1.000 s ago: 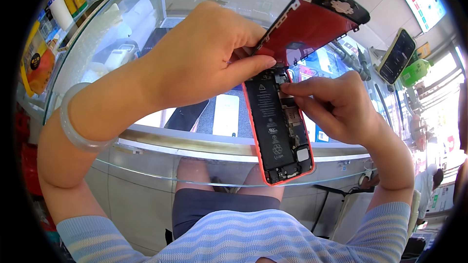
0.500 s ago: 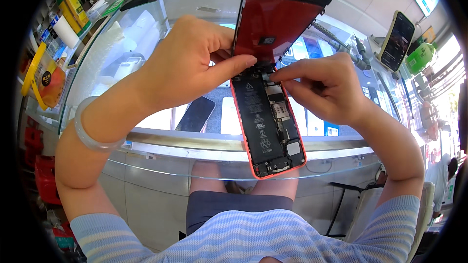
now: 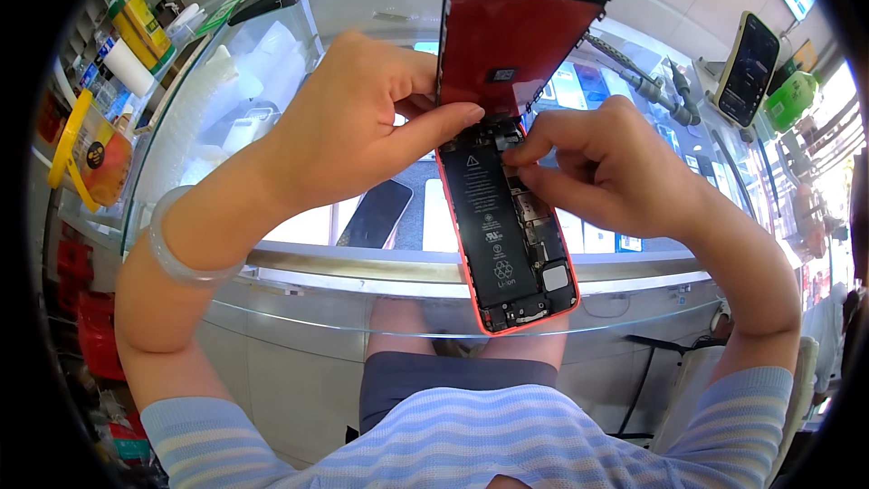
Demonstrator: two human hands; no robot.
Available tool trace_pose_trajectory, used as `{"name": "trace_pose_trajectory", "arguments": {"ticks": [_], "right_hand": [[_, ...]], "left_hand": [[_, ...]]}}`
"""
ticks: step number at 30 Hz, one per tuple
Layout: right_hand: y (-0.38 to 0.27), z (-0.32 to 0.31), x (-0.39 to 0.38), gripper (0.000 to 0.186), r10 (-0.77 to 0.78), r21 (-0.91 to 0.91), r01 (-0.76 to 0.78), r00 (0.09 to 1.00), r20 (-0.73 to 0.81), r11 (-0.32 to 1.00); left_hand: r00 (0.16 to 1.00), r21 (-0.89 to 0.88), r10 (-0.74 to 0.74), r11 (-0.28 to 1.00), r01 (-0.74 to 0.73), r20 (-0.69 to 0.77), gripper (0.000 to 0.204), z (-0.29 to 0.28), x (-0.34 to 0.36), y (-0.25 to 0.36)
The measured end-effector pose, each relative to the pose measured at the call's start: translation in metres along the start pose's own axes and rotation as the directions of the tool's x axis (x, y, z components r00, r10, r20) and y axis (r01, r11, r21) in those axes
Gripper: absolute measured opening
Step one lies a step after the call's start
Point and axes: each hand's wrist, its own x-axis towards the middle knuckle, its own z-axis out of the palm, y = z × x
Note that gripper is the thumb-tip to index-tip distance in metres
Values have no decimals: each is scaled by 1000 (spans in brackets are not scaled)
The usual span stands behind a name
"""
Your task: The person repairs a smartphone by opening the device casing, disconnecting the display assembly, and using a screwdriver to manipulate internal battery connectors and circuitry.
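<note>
An opened phone body (image 3: pixel 496 235) with a red rim and exposed black battery lies slanted over the glass counter's front edge. Its detached screen assembly (image 3: pixel 516 36), red on the back, stands raised from the body's top end. My left hand (image 3: pixel 362 127) grips the screen's lower left edge at that junction, thumb across it, fingers partly hidden behind it. My right hand (image 3: pixel 597 172) has thumb and index finger bent together at the upper right of the phone's insides, on small parts that are too small to make out.
The glass display counter (image 3: pixel 407 266) shows phones (image 3: pixel 374 215) inside. At the left are a yellow-lidded tub (image 3: pixel 100 154) and a bottle (image 3: pixel 138 32). At the right, a phone (image 3: pixel 744 68) on a stand, a green bottle (image 3: pixel 787 107), a grey jointed arm (image 3: pixel 661 95) and a chair (image 3: pixel 769 398).
Since a second ago the screen has swung left and more upright. My left hand moved left with it. My right hand rose, then shifted slightly down along the phone's insides, fingers curling more.
</note>
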Motion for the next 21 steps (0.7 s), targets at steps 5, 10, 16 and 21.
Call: {"name": "trace_pose_trajectory", "arguments": {"ticks": [5, 10, 16, 21], "right_hand": [[9, 5, -10, 7, -77, 7, 79, 987, -144, 997], [6, 0, -7, 9, 22, 38, -20, 998, -60, 999], [4, 0, -4, 12, 133, 135, -130, 991, -11, 982], [6, 0, -9, 10, 113, 77, -105, 986, -119, 992]], "left_hand": [[998, 32, 52, 998, -51, -28, 15, 2, -1, -3], [999, -23, 45, 999, -45, -23, 16, 4, -1, -5], [999, -27, 31, 999, -31, -23, 16, 4, -1, -5], [1000, -35, 16, 999, -17, -8, 16, 2, 0, -4]]}}
